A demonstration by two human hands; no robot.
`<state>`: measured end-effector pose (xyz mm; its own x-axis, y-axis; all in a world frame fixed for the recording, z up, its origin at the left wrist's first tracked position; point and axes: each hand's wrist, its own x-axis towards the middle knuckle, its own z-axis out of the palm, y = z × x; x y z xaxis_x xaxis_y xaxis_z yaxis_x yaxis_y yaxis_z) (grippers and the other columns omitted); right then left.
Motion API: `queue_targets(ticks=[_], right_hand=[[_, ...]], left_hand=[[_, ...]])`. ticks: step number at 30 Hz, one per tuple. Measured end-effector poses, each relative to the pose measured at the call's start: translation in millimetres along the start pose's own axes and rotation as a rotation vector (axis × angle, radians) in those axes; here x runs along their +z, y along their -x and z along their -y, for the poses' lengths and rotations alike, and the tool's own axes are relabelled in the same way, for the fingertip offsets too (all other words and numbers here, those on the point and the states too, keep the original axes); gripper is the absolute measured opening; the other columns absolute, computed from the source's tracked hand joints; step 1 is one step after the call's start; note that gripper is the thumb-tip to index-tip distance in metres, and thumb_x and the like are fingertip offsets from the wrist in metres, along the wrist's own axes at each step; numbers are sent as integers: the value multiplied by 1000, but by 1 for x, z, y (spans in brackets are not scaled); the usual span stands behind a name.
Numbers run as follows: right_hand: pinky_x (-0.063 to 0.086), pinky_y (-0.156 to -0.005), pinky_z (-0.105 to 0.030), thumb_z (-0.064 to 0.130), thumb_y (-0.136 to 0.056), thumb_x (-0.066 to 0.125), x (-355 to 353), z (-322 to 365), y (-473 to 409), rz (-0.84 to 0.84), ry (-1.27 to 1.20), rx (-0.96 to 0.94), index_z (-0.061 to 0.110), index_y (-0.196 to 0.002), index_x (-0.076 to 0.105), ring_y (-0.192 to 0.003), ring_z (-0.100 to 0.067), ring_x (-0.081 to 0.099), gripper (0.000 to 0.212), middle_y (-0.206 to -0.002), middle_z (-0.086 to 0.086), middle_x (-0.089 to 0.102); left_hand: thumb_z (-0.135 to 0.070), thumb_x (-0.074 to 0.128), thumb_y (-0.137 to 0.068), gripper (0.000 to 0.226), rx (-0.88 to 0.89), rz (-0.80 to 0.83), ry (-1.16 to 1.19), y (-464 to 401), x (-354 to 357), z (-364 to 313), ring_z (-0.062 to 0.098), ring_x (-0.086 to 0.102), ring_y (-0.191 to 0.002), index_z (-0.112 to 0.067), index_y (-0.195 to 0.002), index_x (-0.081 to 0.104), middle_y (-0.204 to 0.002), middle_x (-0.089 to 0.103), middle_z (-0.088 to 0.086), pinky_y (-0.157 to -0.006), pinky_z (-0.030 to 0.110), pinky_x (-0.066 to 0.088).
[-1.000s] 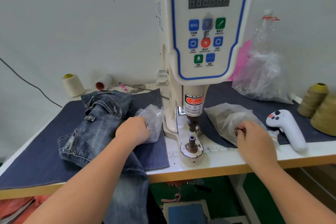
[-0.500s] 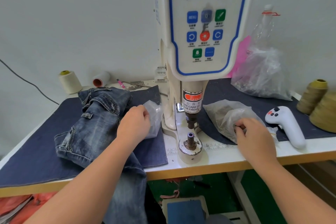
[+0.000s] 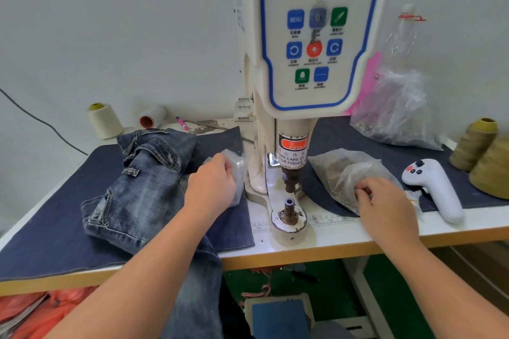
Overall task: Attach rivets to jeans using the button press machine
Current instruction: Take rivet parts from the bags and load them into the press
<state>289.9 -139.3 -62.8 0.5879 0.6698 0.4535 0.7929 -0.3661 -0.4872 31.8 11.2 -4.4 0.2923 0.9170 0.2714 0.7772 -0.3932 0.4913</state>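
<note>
The white button press machine stands at the table's middle, its upper punch raised above the bare lower die. Faded blue jeans lie folded on the left and hang over the front edge. My left hand rests over them, fingers curled on a small clear plastic bag beside the machine's base. My right hand is right of the die, its fingertips pinching a small dark rivet inside a larger clear bag of rivets.
A white handheld controller lies right of my right hand. Olive thread cones stand at the far right, a cream cone at the back left. A big clear bag sits behind. A foot pedal is under the table.
My left hand has slid a little farther away, up onto the small bag. My right hand stays in the rivet bag, fingers working. The view has tilted slightly downward.
</note>
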Motion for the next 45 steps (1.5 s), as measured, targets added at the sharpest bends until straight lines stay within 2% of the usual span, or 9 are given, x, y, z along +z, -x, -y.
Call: queue_targets(ticks=[5,10,16,18,21,24,28,35,45], right_hand=[[39,-65,-30,14,-96,57,0,0,0,-2,3,1,16,-94,69,-78,-15,54,13,-86,3,62],[40,-65,-31,13,-96,57,0,0,0,-5,-5,0,15,-94,70,-79,-16,54,13,-86,3,62],[43,-67,-32,11,-95,58,0,0,0,-8,-17,5,14,-97,71,-80,-16,55,14,-88,3,62],[43,-67,-31,11,-95,57,0,0,0,-7,-18,6,15,-97,71,-80,-15,55,14,-88,4,62],[44,-67,-32,11,-95,57,0,0,0,-6,-22,4,15,-97,71,-80,-16,55,14,-87,5,61],[44,-67,-32,11,-95,58,0,1,0,-6,-19,5,15,-97,71,-80,-16,55,14,-87,4,62],[44,-68,-32,11,-95,58,0,1,1,-8,-18,7,15,-97,71,-81,-16,55,14,-88,3,63],[44,-67,-31,12,-95,57,0,1,1,-6,-23,15,16,-97,71,-80,-15,55,14,-88,5,62],[44,-64,-33,9,-94,58,-1,1,2,-37,-53,-4,15,-92,70,-77,-16,55,13,-84,4,60]], left_hand=[[-19,46,-98,14,-79,95,-26,-5,6,19,30,59,-94,-18,-98,60,-107,66,3,-90,43,48],[-22,53,-95,10,-88,137,31,-8,8,27,17,58,-85,-27,-89,60,-92,63,-5,-75,31,44],[-23,65,-88,9,84,185,167,-2,4,22,0,52,-69,-31,-84,63,-76,60,-11,-58,15,34],[-24,69,-86,7,168,297,179,3,2,20,0,51,-61,-30,-83,65,-71,59,-10,-56,13,35],[-25,73,-83,9,255,506,157,9,1,18,-2,51,-61,-31,-77,69,-74,60,-11,-64,14,43],[-29,76,-79,14,291,590,146,13,1,18,-1,57,-79,-39,-71,71,-89,59,-13,-76,16,44],[-41,72,-68,12,302,696,151,18,-1,14,3,57,-88,-43,-79,74,-97,54,-13,-85,23,48],[-41,74,-79,9,338,570,48,26,7,13,1,48,-94,-47,-76,69,-95,54,-12,-95,33,35],[-30,68,-91,23,330,424,46,34,8,8,2,54,-83,-38,-71,59,-82,63,-10,-100,37,34]])
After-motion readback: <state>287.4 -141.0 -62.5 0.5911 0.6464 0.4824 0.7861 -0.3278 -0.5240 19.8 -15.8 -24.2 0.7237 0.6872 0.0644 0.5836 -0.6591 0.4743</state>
